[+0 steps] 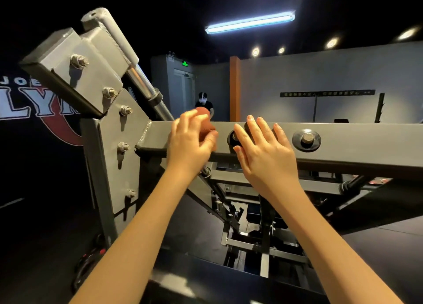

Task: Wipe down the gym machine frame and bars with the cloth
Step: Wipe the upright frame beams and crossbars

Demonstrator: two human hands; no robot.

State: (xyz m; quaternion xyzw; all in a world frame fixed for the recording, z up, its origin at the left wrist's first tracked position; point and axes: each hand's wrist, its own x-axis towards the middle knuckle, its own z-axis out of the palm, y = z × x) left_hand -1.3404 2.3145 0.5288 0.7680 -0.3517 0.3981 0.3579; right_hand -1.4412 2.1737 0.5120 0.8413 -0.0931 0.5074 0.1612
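Head view: the left hand (190,143) bunches the rust-red cloth (205,120) in a closed grip against the horizontal frame beam (357,143), near the bolted upright (128,132), apparently to scrub there. The right hand (263,153), grip wide and empty, lies flat on the beam, likely bracing.

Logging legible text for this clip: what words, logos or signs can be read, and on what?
"JOE": white letters on the wall mural, left, cut off at the picture edge.
"LY" plus a partly hidden letter: larger letters below, same mural.
Green sign over the grey door: too small to read.
Black banner on the right wall: blurred, unreadable.
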